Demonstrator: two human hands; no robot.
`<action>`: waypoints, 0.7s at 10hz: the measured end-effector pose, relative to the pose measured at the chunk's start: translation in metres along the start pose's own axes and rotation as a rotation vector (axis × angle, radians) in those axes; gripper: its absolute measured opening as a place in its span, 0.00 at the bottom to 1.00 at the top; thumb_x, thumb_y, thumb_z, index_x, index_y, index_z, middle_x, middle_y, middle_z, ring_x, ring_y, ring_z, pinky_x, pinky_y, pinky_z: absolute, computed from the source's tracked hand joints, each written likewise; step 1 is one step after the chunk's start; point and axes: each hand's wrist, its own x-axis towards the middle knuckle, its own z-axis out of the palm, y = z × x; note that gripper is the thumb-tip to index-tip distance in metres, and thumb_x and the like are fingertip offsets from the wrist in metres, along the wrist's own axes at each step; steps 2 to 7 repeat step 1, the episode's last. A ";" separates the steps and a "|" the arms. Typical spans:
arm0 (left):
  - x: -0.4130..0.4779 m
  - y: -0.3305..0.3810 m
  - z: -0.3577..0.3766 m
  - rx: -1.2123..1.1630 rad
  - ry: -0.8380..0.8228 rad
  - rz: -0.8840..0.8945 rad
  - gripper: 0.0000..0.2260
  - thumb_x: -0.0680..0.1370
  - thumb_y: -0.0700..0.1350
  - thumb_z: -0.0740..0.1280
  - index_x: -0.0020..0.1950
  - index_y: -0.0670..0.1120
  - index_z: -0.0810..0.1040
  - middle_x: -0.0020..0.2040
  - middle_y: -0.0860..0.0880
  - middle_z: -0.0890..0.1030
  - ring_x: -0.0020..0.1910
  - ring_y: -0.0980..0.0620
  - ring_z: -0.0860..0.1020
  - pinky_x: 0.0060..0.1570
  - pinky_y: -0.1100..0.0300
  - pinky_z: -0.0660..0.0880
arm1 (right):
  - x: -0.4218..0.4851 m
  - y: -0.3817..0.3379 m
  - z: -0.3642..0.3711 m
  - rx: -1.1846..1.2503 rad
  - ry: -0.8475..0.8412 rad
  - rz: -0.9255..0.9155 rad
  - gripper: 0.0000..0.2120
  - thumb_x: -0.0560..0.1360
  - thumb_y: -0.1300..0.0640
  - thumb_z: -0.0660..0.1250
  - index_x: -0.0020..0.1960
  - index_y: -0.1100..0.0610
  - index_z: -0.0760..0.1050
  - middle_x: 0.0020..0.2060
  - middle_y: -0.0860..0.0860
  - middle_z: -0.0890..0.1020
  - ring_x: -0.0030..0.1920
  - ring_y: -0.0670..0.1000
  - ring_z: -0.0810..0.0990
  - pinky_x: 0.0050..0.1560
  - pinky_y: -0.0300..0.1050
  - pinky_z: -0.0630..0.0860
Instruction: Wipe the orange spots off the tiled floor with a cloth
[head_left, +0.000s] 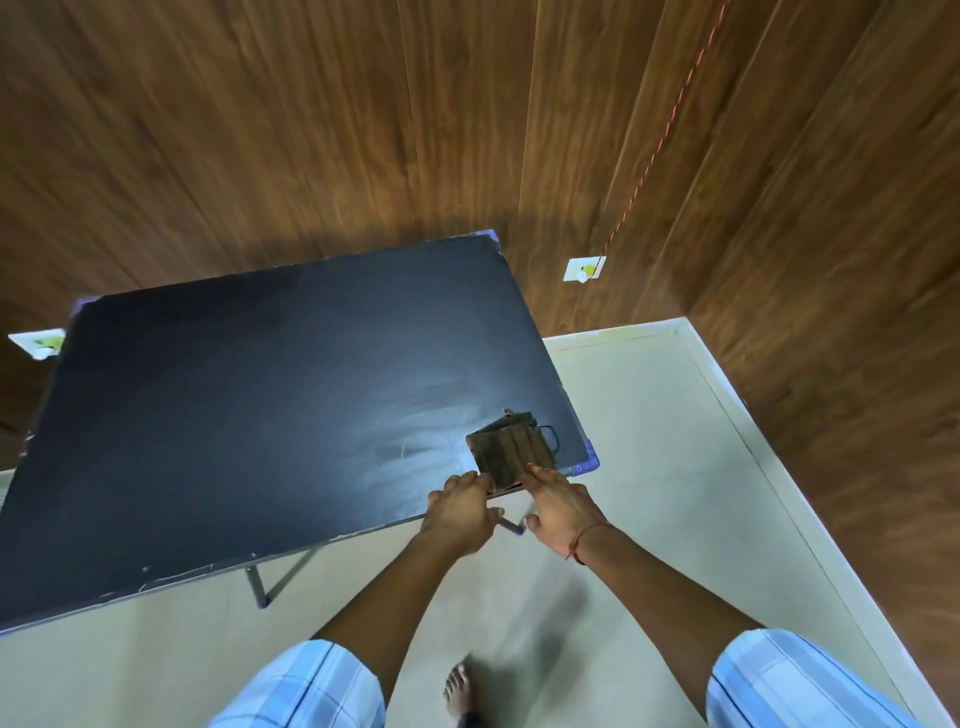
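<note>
Cloth (511, 449) sits at desk's (260, 389) near-right corner. Your left hand (460, 512): fingers curled, gripping cloth's near-left corner. Your right hand (563, 512): fingers straight, together, pressing its near edge.

- Cloth (511, 452) on table (260, 389), at its near right corner.
- My left hand (457, 514) at cloth's near left corner, right hand (558, 512) at near right.
- Wall (363, 130) behind table, floor (649, 415) to its right.

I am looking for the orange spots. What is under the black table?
Under the table only a metal leg and pale floor near its edge show, without orange spots. The tabletop covers the floor beneath.
</note>
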 end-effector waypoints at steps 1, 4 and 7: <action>-0.023 0.008 -0.010 -0.072 0.111 -0.062 0.21 0.80 0.53 0.61 0.71 0.49 0.68 0.70 0.49 0.70 0.69 0.47 0.66 0.65 0.50 0.64 | -0.022 -0.004 -0.010 0.135 0.100 -0.044 0.21 0.78 0.55 0.66 0.70 0.51 0.69 0.66 0.52 0.76 0.63 0.57 0.76 0.64 0.50 0.74; -0.023 0.008 -0.010 -0.072 0.111 -0.062 0.21 0.80 0.53 0.61 0.71 0.49 0.68 0.70 0.49 0.70 0.69 0.47 0.66 0.65 0.50 0.64 | -0.022 -0.004 -0.010 0.135 0.100 -0.044 0.21 0.78 0.55 0.66 0.70 0.51 0.69 0.66 0.52 0.76 0.63 0.57 0.76 0.64 0.50 0.74; -0.023 0.008 -0.010 -0.072 0.111 -0.062 0.21 0.80 0.53 0.61 0.71 0.49 0.68 0.70 0.49 0.70 0.69 0.47 0.66 0.65 0.50 0.64 | -0.022 -0.004 -0.010 0.135 0.100 -0.044 0.21 0.78 0.55 0.66 0.70 0.51 0.69 0.66 0.52 0.76 0.63 0.57 0.76 0.64 0.50 0.74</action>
